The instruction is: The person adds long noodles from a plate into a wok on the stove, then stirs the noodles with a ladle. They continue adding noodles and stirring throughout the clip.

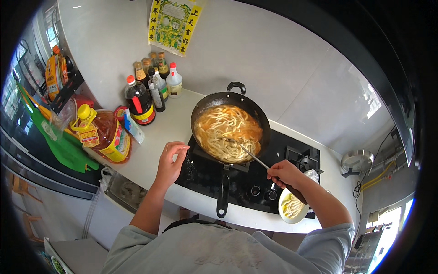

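Note:
My right hand (283, 174) grips the dark handle of a metal spatula or ladle (254, 156), whose far end is hidden among the noodles. Thick pale noodles (227, 135) lie in orange-brown broth inside a black wok (264, 125) on the left side of the stove. The wok's long handle (223, 195) points towards me over the counter's front edge. Empty, with its fingers loosely bent and the thumb apart, my left hand (174, 159) hovers left of the wok near the stove's edge.
A white bowl (284, 216) of pale strips in yellowish liquid sits at the stove's front right. Behind it is the right burner (303, 159). Sauce bottles (139, 99) and a large oil jug (107, 137) crowd the left counter. A lidded steel pan (357, 160) is at the far right.

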The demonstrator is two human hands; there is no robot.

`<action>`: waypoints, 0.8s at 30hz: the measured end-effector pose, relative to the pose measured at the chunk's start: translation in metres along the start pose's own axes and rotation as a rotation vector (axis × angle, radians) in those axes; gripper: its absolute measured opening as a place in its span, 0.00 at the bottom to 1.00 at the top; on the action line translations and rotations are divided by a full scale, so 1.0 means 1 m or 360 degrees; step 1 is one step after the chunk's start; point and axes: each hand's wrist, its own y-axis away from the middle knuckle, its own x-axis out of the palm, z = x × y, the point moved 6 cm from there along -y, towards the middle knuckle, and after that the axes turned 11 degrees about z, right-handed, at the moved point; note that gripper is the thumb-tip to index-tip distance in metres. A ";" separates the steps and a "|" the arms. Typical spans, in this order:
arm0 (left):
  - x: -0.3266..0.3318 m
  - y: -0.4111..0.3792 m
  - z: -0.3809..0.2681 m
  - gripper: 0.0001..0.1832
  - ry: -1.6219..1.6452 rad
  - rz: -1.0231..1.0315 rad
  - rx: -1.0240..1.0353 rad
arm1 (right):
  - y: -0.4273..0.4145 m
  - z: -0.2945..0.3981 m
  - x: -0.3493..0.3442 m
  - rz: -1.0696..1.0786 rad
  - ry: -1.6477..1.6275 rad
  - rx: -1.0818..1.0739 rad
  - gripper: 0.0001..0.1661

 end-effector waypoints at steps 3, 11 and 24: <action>0.003 -0.001 0.000 0.06 0.0010 0.0023 -0.0012 | 0.021 0.003 0.004 0.0006 0.0196 -0.0065 0.15; 0.008 0.000 0.000 0.06 0.0034 0.0039 -0.0003 | 0.053 0.006 -0.002 0.0013 0.0472 0.0040 0.15; -0.001 0.005 0.005 0.07 0.0019 0.0012 -0.0058 | -0.057 0.003 -0.026 -0.0539 0.0759 -0.0256 0.16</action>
